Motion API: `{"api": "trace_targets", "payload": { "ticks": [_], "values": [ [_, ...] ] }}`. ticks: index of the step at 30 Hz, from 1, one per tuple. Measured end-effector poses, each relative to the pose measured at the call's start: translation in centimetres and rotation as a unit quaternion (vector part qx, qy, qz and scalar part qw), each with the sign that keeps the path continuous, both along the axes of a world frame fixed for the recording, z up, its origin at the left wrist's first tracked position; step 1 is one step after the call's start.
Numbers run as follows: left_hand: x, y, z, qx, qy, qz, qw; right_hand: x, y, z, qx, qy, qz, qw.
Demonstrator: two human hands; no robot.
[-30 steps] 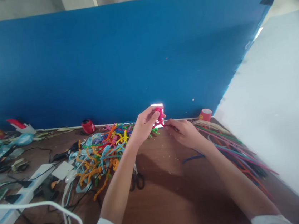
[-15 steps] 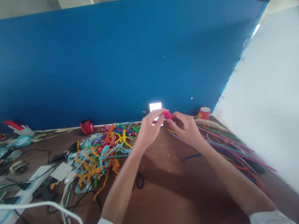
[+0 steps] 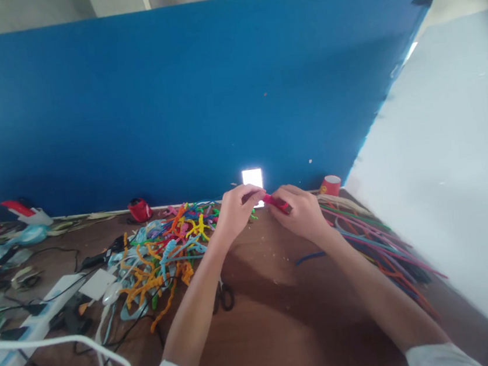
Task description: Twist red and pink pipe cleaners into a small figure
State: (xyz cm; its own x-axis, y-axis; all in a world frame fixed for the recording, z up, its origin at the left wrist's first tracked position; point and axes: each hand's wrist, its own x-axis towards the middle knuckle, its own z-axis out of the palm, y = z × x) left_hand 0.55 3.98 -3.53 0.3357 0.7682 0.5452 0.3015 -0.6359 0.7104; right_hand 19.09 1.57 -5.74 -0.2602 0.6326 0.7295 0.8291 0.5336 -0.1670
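One red-pink piece point(image 3: 276, 201) held up between the hands, above the far part of the tabletop point(image 3: 270, 333) and just in front of the lower right edge of a bright screen point(image 3: 252, 177). Left hand point(image 3: 236, 210): fingers point(image 3: 245, 189) pinching the left end of the piece, thumb below, index above. Right hand point(image 3: 299, 211): fingers curled, thumb and index closed on its right part, hiding much of its outline; exact shape cannot be told. Handling, by judgement: very light, soft on the surface, likely fuzzy and so not slippery. If of the same stuff as the bent stems in the coloured pile point(image 3: 167, 250) to the left and the straight stem bundle point(image 3: 375, 230) to the right, it should bend readily and keep its bend, with a thin stiff core inside. Unlikely to break; main risk is crushing or kinking the form under a hard squeeze. Best hold: light fingertip pinch near each end, middle left free, any cut tip kept off the skin. Scissors point(image 3: 228, 309) lie beside the left forearm, apart from the work.
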Motion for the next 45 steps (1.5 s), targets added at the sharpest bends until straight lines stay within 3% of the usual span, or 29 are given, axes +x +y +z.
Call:
{"api": "trace_targets", "payload": {
  "ticks": [6,20,24,25,27,29,34,39,45],
  "values": [
    [0.8,-0.4,-0.3,-0.026,0.047,0.029,0.998,0.3,0.5,-0.3,0.028,-0.076,-0.041,0.996],
    [0.1,0.4,-0.7,-0.032,0.038,-0.021,0.999,-0.2,0.4,-0.4,-0.025,-0.020,-0.014,0.999],
    [-0.6,0.9,-0.5,-0.036,0.000,0.002,0.999,2.3,1.4,0.6,-0.127,0.071,0.069,0.987],
    [-0.8,1.1,-0.4,-0.040,-0.022,0.013,0.999,3.5,1.8,0.7,-0.151,0.093,0.063,0.982],
    [-1.4,1.3,-0.1,-0.055,-0.072,0.016,0.996,6.2,2.8,0.5,-0.188,0.065,-0.014,0.980],
    [-1.8,1.6,0.1,-0.069,-0.124,0.024,0.990,8.6,3.5,-0.2,-0.300,-0.069,-0.121,0.944],
    [-2.1,1.9,0.2,-0.054,-0.164,0.053,0.984,10.2,4.0,-1.8,-0.441,-0.154,-0.108,0.878],
    [-2.0,1.6,0.4,-0.038,-0.164,0.053,0.984,9.1,4.7,-2.0,-0.477,-0.187,-0.124,0.850],
    [-1.7,1.2,0.6,-0.098,-0.194,0.005,0.976,9.8,6.3,-3.7,-0.479,-0.182,-0.175,0.841]
  ]
}}
